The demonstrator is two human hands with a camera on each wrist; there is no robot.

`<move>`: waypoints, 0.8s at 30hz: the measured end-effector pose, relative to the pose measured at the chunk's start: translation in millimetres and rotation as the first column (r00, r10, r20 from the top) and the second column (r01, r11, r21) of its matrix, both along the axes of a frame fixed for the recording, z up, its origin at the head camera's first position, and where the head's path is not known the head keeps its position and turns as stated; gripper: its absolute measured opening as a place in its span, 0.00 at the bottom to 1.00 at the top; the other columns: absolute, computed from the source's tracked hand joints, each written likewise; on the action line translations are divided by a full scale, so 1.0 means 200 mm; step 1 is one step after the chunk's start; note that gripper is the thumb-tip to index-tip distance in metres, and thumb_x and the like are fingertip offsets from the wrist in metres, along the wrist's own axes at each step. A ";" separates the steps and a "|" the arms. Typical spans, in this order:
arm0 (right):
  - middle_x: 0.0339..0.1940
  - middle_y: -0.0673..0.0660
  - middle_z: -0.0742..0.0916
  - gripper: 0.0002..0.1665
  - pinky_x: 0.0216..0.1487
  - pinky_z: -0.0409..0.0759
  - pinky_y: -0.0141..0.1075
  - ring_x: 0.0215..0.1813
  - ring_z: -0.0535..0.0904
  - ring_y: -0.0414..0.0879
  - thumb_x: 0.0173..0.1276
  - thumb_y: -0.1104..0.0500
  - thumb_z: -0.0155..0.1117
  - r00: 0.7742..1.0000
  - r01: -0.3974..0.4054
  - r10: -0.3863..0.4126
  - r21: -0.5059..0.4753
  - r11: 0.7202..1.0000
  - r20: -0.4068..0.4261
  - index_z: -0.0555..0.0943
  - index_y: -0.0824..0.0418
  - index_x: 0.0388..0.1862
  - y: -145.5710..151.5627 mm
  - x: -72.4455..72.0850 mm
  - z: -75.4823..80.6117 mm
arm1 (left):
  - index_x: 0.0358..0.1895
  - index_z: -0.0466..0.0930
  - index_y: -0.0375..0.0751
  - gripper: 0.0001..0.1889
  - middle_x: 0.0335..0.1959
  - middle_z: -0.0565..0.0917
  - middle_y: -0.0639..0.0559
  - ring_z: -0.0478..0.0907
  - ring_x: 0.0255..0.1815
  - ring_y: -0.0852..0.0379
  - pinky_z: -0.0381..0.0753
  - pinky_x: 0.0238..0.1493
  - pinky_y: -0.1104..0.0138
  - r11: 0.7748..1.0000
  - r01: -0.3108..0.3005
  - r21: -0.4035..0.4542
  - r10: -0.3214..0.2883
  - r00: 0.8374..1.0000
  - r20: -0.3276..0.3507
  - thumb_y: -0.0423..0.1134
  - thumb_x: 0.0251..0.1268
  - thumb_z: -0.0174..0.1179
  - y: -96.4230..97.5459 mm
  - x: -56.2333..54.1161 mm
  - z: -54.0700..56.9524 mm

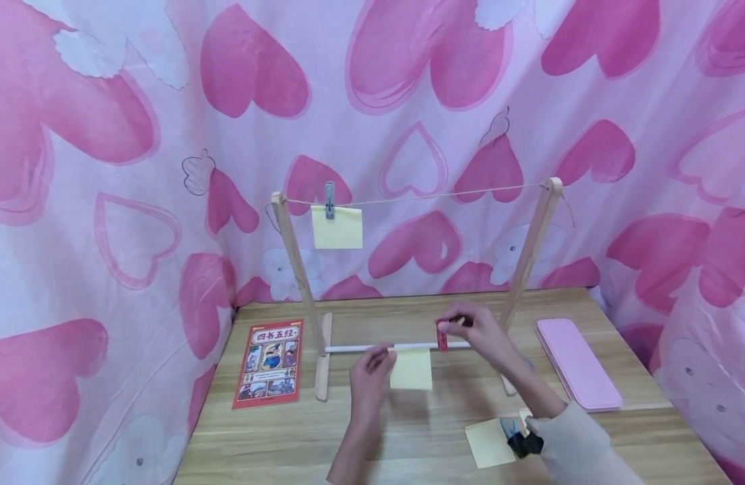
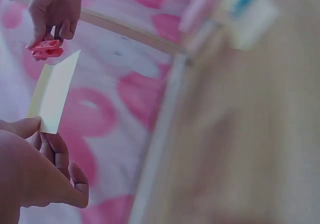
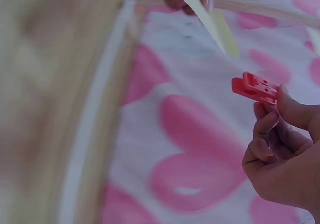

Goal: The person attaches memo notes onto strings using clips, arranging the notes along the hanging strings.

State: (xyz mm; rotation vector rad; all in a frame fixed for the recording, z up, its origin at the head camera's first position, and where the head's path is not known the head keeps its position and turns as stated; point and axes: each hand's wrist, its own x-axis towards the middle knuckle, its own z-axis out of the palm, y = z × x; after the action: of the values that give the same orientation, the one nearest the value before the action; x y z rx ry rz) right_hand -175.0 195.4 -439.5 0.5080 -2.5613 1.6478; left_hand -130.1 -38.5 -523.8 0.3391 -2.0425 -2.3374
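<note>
My left hand [image 1: 370,377] pinches a pale yellow sticky note [image 1: 411,369] at its corner, thumb on one side and fingers behind. In the left wrist view the note [image 2: 56,94] is bent along its length. My right hand [image 1: 478,333] holds a red clothespin [image 1: 442,335] between thumb and fingers, its jaw end pointing away from the hand. In the right wrist view the clothespin [image 3: 256,87] is apart from the note. Above, a grey clothespin [image 1: 329,200] fastens another yellow note [image 1: 337,229] to a string [image 1: 421,195].
The string runs between two wooden posts [image 1: 533,249], joined low down by a white rod [image 1: 354,349]. A red-bordered booklet [image 1: 268,364] lies at left, a pink case [image 1: 578,364] at right. Another yellow note [image 1: 490,443] lies near the right forearm, close to a blue clothespin [image 1: 509,427].
</note>
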 end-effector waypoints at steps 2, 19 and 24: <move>0.41 0.56 0.89 0.05 0.39 0.78 0.31 0.39 0.79 0.39 0.74 0.68 0.73 1.000 -0.007 0.007 -0.065 0.998 -0.003 0.91 0.69 0.45 0.00 -0.02 0.11 | 0.60 0.86 0.33 0.18 0.53 0.90 0.45 0.86 0.55 0.55 0.85 0.62 0.66 1.000 0.001 0.024 -0.001 1.000 -0.021 0.40 0.76 0.72 0.01 -0.06 0.09; 0.37 0.49 0.91 0.07 0.50 0.83 0.35 0.44 0.85 0.47 0.76 0.63 0.73 0.995 -0.030 0.007 -0.225 0.974 -0.102 0.92 0.68 0.45 -0.10 -0.19 0.81 | 0.51 0.89 0.37 0.09 0.44 0.85 0.55 0.78 0.48 0.58 0.79 0.55 0.65 0.977 0.039 0.208 0.011 0.973 -0.232 0.38 0.76 0.71 0.11 -0.41 0.70; 0.33 0.47 0.89 0.06 0.38 0.77 0.33 0.38 0.78 0.44 0.74 0.66 0.75 0.978 -0.040 -0.013 -0.244 0.969 -0.210 0.92 0.71 0.43 -0.14 -0.25 0.95 | 0.50 0.87 0.34 0.09 0.40 0.82 0.55 0.77 0.43 0.59 0.80 0.50 0.68 0.974 0.053 0.222 0.009 0.963 -0.268 0.36 0.77 0.69 0.13 -0.44 0.78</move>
State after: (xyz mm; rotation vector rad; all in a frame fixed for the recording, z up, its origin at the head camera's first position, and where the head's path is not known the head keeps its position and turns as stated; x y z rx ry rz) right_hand -224.3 166.9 -249.3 0.6415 -2.1712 1.7782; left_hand -218.6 -12.5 -366.9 -0.0013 -1.6726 -2.4757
